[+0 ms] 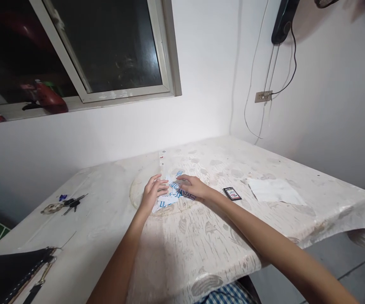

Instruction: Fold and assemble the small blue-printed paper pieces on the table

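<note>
White wall [204, 76] with sliding window [122, 50] behind; floral-print tablecloth [211, 236] below. My left hand [151, 193] and right hand [195, 187] curve half open over blue-printed paper pieces [170, 197] between them; whether either pinches one I cannot tell. A dragging fingertip could skew their overlap.

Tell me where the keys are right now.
In the head view, the keys lie on the left of the table, left of the left hand, beside a small blue object.

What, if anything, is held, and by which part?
Cannot be told: the left hand and right hand are at blue-printed white paper pieces; any grip is unclear.
</note>
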Motion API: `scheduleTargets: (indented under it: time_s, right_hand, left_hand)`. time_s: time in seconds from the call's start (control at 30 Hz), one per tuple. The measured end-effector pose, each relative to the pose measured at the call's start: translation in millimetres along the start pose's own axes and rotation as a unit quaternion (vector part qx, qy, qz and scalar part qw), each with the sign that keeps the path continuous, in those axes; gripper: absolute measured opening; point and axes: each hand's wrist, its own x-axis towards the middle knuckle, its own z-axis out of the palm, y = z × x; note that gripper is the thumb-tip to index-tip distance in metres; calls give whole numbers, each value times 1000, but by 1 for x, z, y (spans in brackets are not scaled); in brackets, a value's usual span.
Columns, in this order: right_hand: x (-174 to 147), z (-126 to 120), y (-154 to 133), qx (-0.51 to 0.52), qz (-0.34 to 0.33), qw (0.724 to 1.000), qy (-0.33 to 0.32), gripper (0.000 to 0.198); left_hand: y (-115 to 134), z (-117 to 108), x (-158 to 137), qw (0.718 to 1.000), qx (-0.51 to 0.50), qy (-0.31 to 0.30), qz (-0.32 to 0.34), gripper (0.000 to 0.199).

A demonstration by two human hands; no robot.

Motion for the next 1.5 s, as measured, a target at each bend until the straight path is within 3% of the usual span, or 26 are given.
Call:
scheduleTargets:
  time_s: [0.1,0.13,0.23,0.37,0.63,0.87,1.07,1.3,1.37,1.5]
  right_hand:
    - [-9,1,-6,-106,-24,990,-95,70]
    - [-11,2,-7,-123,-38,986,-109,73]
    - [-11,9,-7,-131,-82,984,-88,58]
    - [-7,17,-3,-107,-107,988,-25,42]
    - [-1,26,5,-40,-110,991,68,54]
    - [9,26,15,83,8,986,142,56]
    - [15,24,10,211,89,953,198,49]
    - [16,7,-1,312,156,893,285,36]
    - [16,5,-1,341,158,887,268,38]
    - [16,1,-3,419,157,882,147,37]
  left_hand:
    - [3,-5,-5,995,74,-61,7,51]
    - [3,-6,-8,989,116,-88,9,54]
    - [-4,-7,-15,958,248,-138,40,72]
    - [-13,2,-16,933,320,-127,103,74]
    - [-25,14,-5,950,268,-86,132,62]
    - [-26,17,-4,973,198,-22,116,59]
    - [-20,7,0,996,46,34,73,60]
    - [-9,-1,11,970,-18,236,51,43]
    - [-6,4,14,967,-35,246,53,39]
    - [-2,10,15,984,34,152,88,45]
